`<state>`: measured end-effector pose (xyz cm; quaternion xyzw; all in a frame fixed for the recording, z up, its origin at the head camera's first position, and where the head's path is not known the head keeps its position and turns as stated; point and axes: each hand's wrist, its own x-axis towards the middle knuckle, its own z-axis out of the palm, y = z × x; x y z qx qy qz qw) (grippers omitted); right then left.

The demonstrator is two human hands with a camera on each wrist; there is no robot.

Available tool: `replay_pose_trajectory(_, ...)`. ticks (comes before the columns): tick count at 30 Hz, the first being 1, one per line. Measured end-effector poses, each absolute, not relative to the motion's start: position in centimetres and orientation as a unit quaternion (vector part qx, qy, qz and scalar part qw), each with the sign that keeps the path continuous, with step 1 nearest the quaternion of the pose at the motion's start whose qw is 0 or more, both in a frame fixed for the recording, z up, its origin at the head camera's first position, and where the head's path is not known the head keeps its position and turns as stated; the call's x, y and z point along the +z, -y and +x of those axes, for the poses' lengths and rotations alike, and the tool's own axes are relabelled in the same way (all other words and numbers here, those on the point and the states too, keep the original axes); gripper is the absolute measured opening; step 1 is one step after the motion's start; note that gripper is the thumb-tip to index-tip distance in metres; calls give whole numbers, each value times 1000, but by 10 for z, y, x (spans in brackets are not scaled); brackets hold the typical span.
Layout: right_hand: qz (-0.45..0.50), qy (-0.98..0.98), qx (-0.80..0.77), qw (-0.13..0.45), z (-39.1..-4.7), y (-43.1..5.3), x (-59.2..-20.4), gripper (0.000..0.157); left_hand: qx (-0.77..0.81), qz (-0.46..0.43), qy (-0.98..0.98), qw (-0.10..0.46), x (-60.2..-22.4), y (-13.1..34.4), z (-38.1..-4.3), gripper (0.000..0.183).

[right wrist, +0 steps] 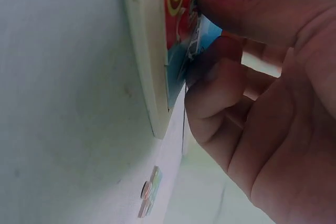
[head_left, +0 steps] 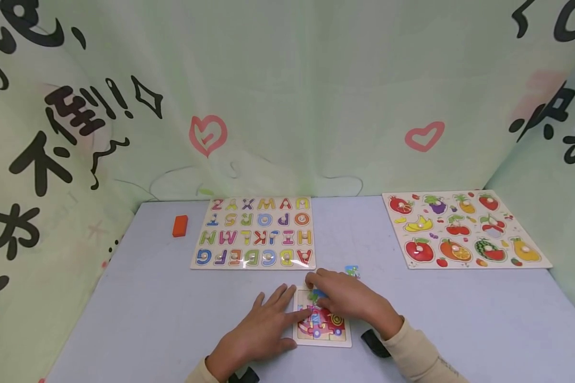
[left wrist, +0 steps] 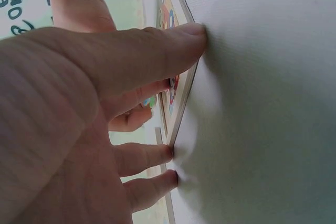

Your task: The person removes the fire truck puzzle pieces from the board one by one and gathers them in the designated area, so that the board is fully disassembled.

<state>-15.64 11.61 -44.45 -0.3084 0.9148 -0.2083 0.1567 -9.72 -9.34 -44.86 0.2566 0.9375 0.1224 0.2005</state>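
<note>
A small jigsaw puzzle point(head_left: 322, 336) with a pink and red vehicle lies in its pale frame near the table's front. My left hand point(head_left: 263, 327) spreads beside it, index fingertip on the picture and thumb at the frame's lower left edge. In the left wrist view the thumb point(left wrist: 157, 51) is straight against the frame's edge. My right hand point(head_left: 347, 295) curls over the top of the puzzle and pinches a blue puzzle piece point(right wrist: 211, 31), mostly hidden by its fingers. One loose puzzle piece point(head_left: 352, 271) lies just beyond the right hand.
Behind the puzzle lies an alphabet board point(head_left: 254, 224) with colourful letters. A fruit board point(head_left: 465, 230) is at the back right. An orange-red block point(head_left: 179, 226) sits at the back left. Printed curtains point(head_left: 287, 106) enclose the table's back and sides.
</note>
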Motion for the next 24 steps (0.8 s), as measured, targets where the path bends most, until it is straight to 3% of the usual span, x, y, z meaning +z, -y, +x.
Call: replay_pose_trajectory(24,-336,-907,-206,150,-157,-120,-441,25,123,263,-937,194,-448,95,-97,61)
